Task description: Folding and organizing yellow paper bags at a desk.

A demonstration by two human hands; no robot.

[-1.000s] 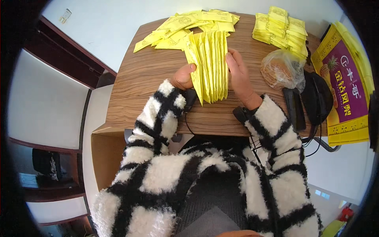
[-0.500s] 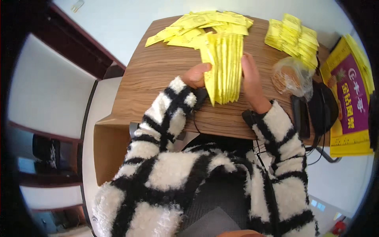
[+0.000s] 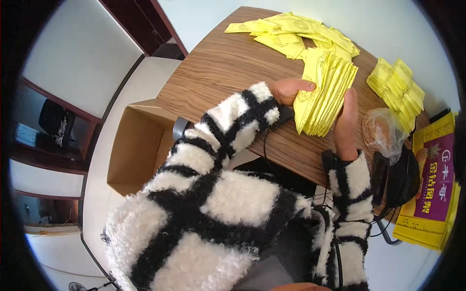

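A thick stack of flat yellow packets (image 3: 324,92) stands on edge between my hands, tilted a little to the right at its top. My left hand (image 3: 290,90) grips its left side, thumb lying on the front packet. Along the stack's right side, my right hand (image 3: 346,119) presses with its fingers; some of them are hidden behind the packets. Just beyond the stack, a loose pile of the same yellow packets (image 3: 291,31) is spread on the wooden table (image 3: 213,63).
Neater rows of yellow packets (image 3: 398,89) lie at the right, by the wall. Nearer are a clear plastic bag of rubber bands (image 3: 381,128), a black bag (image 3: 405,182) and a yellow and purple carton bag (image 3: 432,179). An open cardboard box (image 3: 133,150) stands left of the table.
The view has swung left, so the table appears farther right and turned. Both hands still hold the stack, which now leans more and looks more tightly pressed together.
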